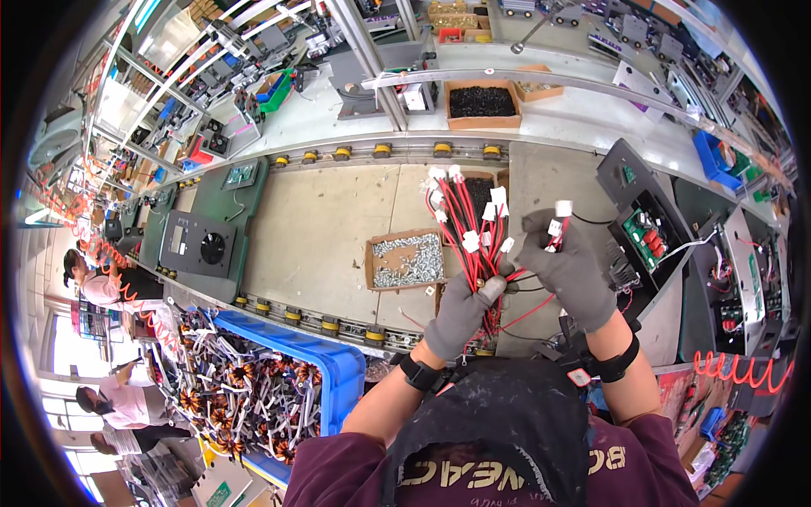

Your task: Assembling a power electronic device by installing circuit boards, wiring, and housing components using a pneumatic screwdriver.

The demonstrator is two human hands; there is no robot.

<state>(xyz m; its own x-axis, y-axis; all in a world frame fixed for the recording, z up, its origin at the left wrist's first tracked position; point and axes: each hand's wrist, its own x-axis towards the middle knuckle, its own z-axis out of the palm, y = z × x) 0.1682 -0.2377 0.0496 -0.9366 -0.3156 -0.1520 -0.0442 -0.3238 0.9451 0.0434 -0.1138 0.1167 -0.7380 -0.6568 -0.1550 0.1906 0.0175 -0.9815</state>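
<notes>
My left hand (pixel 463 314), in a grey glove, is closed round a fanned bundle of red and black wire leads (pixel 467 203) with white plug connectors at their upper ends. My right hand (pixel 576 275), gloved as well, grips a few wires apart from the bundle. Their white connectors (pixel 563 208) stick up above its fingers; the exact number is hidden. Both hands are over the bench, the right one close beside the bundle. A cardboard box of small metal screws (pixel 407 260) lies just left of the bundle. Behind the wires, a box of small black parts (pixel 480 196) is partly covered.
An open black casing with a green circuit board (pixel 646 237) stands at the right. A grey panel with a fan (pixel 198 243) sits on a green board at the left. Lower left, a blue tub (pixel 342 372) holds many wired coils. Roller tracks (pixel 341 154) edge the line.
</notes>
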